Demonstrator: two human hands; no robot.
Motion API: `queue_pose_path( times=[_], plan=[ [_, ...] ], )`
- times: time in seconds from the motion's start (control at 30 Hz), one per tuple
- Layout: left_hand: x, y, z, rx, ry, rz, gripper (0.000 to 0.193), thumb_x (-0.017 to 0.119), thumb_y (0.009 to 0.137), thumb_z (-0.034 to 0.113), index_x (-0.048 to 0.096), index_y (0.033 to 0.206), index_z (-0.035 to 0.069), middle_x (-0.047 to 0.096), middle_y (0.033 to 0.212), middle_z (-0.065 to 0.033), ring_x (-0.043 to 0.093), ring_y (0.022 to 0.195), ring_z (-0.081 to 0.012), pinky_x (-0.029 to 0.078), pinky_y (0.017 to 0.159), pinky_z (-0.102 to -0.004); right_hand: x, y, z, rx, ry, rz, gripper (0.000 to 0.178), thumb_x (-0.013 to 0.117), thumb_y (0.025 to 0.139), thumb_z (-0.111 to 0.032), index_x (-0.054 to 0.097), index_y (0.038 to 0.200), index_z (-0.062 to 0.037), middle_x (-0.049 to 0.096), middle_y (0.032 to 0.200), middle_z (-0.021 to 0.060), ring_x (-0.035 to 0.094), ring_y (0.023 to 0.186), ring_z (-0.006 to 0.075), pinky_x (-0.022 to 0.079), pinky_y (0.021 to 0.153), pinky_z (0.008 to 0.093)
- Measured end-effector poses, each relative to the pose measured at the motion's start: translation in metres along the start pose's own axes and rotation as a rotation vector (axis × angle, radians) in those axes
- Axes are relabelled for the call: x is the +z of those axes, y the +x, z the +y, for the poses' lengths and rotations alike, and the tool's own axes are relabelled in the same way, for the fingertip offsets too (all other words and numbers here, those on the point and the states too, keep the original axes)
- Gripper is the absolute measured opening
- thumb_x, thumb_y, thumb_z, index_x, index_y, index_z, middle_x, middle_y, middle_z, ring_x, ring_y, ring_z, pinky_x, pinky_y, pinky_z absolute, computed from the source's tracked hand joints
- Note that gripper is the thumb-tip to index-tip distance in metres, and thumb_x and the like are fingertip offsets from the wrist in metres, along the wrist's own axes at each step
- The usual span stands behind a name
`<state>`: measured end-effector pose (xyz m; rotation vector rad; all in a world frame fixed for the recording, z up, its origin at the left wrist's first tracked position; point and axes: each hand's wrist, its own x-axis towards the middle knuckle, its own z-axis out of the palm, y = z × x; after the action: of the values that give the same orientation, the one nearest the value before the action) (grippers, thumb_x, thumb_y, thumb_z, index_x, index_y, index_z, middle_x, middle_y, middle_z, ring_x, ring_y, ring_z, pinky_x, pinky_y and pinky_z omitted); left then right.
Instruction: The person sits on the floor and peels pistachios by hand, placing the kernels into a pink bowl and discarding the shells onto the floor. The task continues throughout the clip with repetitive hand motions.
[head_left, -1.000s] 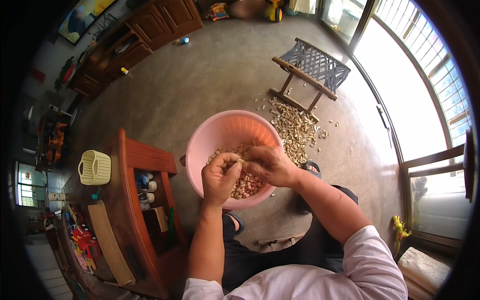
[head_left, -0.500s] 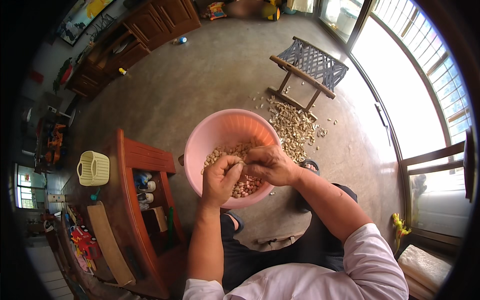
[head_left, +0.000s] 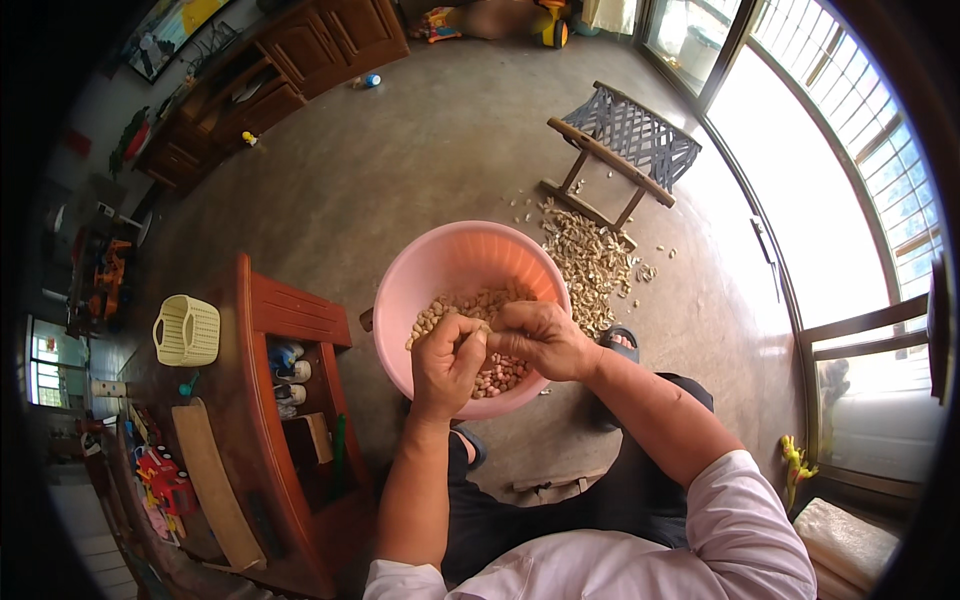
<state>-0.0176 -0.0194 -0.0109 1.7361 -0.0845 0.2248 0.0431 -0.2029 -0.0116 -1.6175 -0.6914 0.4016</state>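
Observation:
A pink plastic basin [head_left: 410, 262] stands in front of me between my legs. Unshelled peanuts [head_left: 432, 318] lie in its left and back part, and reddish shelled kernels [head_left: 500, 378] gather at the near side. Over the basin my left hand [head_left: 446, 362] and my right hand [head_left: 545, 340] meet, fingertips pinched together. Between them is a peanut [head_left: 484, 329], mostly covered by the fingers. Both hands are closed on it.
Empty peanut shells [head_left: 590, 265] are heaped on the floor right of the basin, beneath a folding stool [head_left: 635, 140] with a woven seat. A reddish wooden table [head_left: 265, 400] stands close on the left, bearing a pale basket [head_left: 188, 332] and toys. A glass door lies right.
The hands stay together over the basin, with only slight finger movement at the peanut. The whole view has shifted a little.

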Motion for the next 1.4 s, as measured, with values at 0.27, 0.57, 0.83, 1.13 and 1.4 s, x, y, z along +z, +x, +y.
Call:
queue_pose_path(
  times=[0.27,0.57,0.83,1.13,1.4],
  plan=[
    [0.005,-0.003,0.0,0.052,0.082,0.05,0.008,0.058,0.093,0.002,0.065,0.094,-0.001,0.063,0.071,-0.0032,0.058,0.066,-0.008,0.049,0.06,-0.0274,0.002,0.001,0.002,-0.188,-0.153,0.062,0.019,0.071,0.091,-0.016,0.06,0.084,-0.003,0.059,0.078,0.0142,0.061,0.076,0.034,0.048,0.067,0.042],
    [-0.001,-0.004,0.003,0.052,0.032,0.011,0.007,0.06,0.093,0.003,0.067,0.093,0.001,0.065,0.078,0.0005,0.058,0.073,-0.0048,0.05,0.066,-0.0243,-0.003,0.003,-0.007,-0.222,-0.263,0.035,0.017,0.071,0.085,-0.014,0.059,0.079,-0.0035,0.059,0.074,0.0151,0.062,0.07,0.0356,0.05,0.064,0.0427],
    [-0.002,-0.007,0.001,0.029,0.075,-0.168,0.005,0.065,0.091,0.004,0.066,0.093,-0.001,0.066,0.072,-0.0011,0.062,0.067,-0.0053,0.05,0.06,-0.025,-0.022,-0.001,-0.02,-0.099,-0.368,-0.208,0.018,0.072,0.084,-0.017,0.063,0.081,-0.0018,0.063,0.076,0.0173,0.064,0.074,0.0377,0.051,0.067,0.0444],
    [-0.01,-0.003,-0.004,-0.01,-0.01,-0.25,0.004,0.064,0.092,0.003,0.065,0.092,-0.001,0.068,0.071,-0.0023,0.063,0.067,-0.0063,0.052,0.061,-0.0249,-0.025,0.001,-0.018,-0.194,-0.324,-0.256,0.009,0.069,0.086,-0.013,0.069,0.085,-0.004,0.065,0.078,0.0147,0.066,0.076,0.0352,0.052,0.067,0.0427],
    [0.0,-0.005,0.003,0.129,0.085,-0.041,0.004,0.062,0.09,0.002,0.066,0.091,0.001,0.063,0.066,-0.007,0.062,0.061,-0.0106,0.049,0.056,-0.0297,-0.016,0.004,-0.018,-0.233,-0.327,-0.155,0.005,0.066,0.086,-0.011,0.07,0.087,-0.007,0.068,0.081,0.0121,0.067,0.08,0.0337,0.054,0.071,0.0416]
  ],
)
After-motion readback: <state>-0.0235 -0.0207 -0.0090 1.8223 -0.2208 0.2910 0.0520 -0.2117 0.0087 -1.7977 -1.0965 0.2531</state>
